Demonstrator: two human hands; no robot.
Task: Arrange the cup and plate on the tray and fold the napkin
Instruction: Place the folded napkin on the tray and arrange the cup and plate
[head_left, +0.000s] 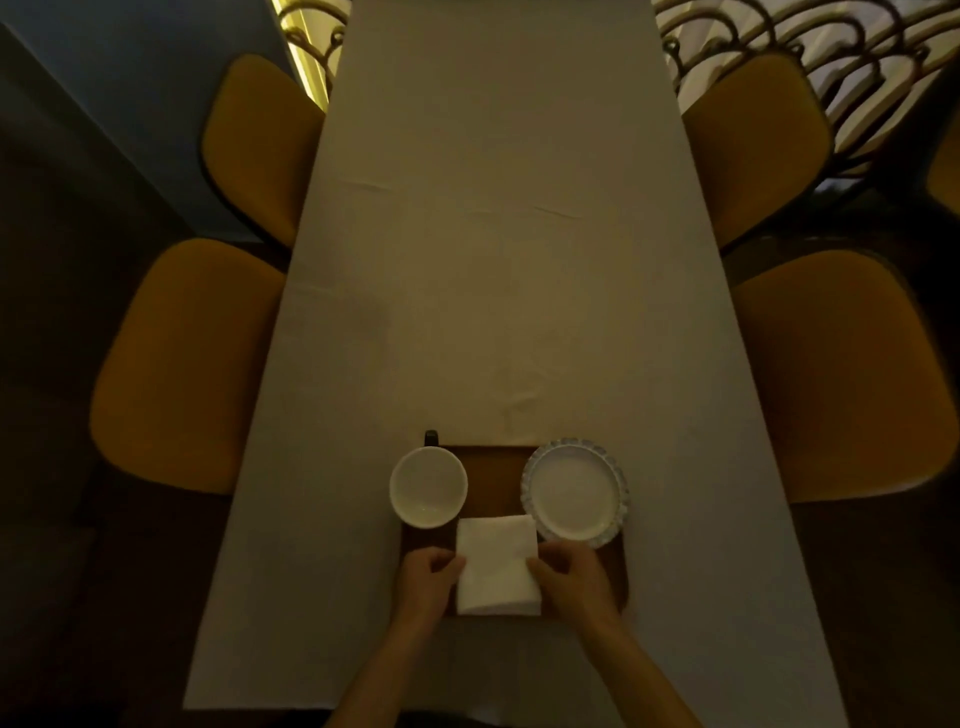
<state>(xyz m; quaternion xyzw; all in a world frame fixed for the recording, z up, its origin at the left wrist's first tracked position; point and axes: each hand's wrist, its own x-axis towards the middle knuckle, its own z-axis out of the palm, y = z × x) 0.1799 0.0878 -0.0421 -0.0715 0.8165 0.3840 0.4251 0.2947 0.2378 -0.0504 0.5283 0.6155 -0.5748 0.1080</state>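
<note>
A brown wooden tray (493, 473) lies on the table near me. A white cup (428, 486) with a dark handle stands on the tray's left side. A white plate with a patterned rim (574, 492) rests on its right side. A folded white napkin (497, 564) lies on the tray's near middle. My left hand (423, 582) pinches the napkin's left edge. My right hand (571, 579) pinches its right edge. Both hands cover parts of the tray's near corners.
A long table with a pale cloth (493, 260) stretches away from me. Two mustard chairs (187, 364) stand on the left and two (841, 374) on the right. An ornate metal railing (779, 36) is at the far right.
</note>
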